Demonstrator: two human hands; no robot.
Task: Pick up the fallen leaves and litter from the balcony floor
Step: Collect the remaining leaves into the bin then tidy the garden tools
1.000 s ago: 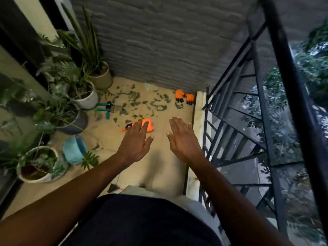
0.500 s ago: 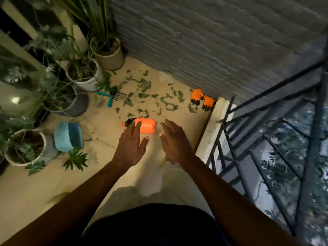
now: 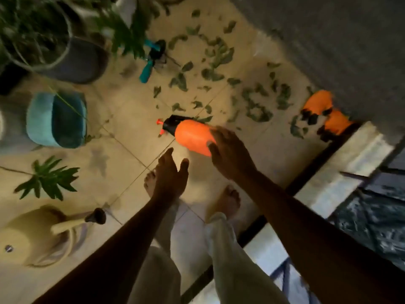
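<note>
Several green fallen leaves (image 3: 215, 59) lie scattered over the beige tiled floor (image 3: 122, 119), from the middle back to the right near the grey wall. An orange spray bottle (image 3: 191, 134) with a black head lies on its side in front of the leaves. My right hand (image 3: 230, 155) hovers open over the bottle's right end, fingers spread, holding nothing. My left hand (image 3: 169, 176) is open lower down, above my bare feet, also empty.
A pair of orange gloves (image 3: 324, 113) lies by the wall at right. Teal-handled shears (image 3: 151, 61) lie near the dark plant pot (image 3: 76, 60). A teal bucket (image 3: 55, 119) lies on its side at left, a cream watering can (image 3: 32, 235) below it. Railing and ledge (image 3: 341, 167) run along the right.
The view has tilted down and moved closer to the floor. Both hands have dropped toward the tiles; my right hand now overlaps the orange bottle's end.
</note>
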